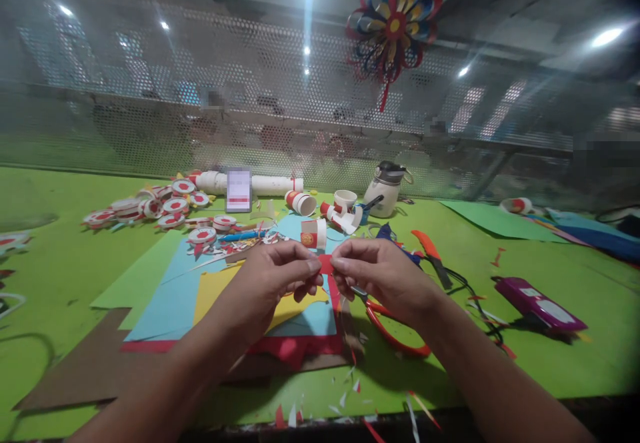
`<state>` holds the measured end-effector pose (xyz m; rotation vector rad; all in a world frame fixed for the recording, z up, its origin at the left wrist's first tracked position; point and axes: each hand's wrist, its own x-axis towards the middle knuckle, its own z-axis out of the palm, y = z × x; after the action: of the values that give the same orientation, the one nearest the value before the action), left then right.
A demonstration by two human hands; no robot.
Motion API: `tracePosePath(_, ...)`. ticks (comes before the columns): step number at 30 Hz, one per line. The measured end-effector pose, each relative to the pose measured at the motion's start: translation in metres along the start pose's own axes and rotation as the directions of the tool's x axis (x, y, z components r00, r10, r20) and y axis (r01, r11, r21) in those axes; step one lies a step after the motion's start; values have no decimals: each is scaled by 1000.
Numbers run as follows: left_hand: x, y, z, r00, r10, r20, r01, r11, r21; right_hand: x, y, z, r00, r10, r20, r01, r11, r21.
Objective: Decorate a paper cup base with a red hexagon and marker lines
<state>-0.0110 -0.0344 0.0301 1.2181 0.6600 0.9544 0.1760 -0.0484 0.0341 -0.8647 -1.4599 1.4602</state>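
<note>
Head view. Holding a small, flat, red paper-like piece (326, 264) between the bare left hand (285, 266) and bare right hand (383, 270). Pinched in a narrow grip, thumb to forefinger, by its left end on one side and its right end on the other. Noted as key relation: directly right of the left fingertips, directly left of the right, neither clearly nearer. Cannot tell the long axis; partly covered by fingers.

Containers, on the bright green bench (65, 263). Just beyond the hands: noted a white paper cup with red-and-gold print (309, 236), lying sideways, apparently cut. Farther, to the left: a red-and-white paper cup (299, 202), tipped with mouth facing right, possibly nested with another. To the right: an upright white paper cup (345, 194); cannot make out contents. Farther right: a pale bottle with black lid (386, 196), closed; cannot see inside.
</note>
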Motion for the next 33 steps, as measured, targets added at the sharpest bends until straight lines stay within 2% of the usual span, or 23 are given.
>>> tracePosePath(7,1,0,0,997,-2,-80,-7,994,-108,0,1,4,999,18,-33,-14,994,113)
tracePosePath(17,1,-2,3,999,13,-39,-18,991,-131,0,3,8,995,23,-94,-10,990,142)
tracePosePath(21,-1,0,3,998,26,-55,-33,991,-133,0,2,5,998,7,-65,0,994,107)
tracePosePath(27,1,-3,3,999,35,-16,-37,994,-100,-1,3,3,1000,-4,-15,5,998,60)
tracePosePath(33,2,-6,3,998,46,-37,-49,995,-88,0,3,6,1000,2,-31,1,996,90)
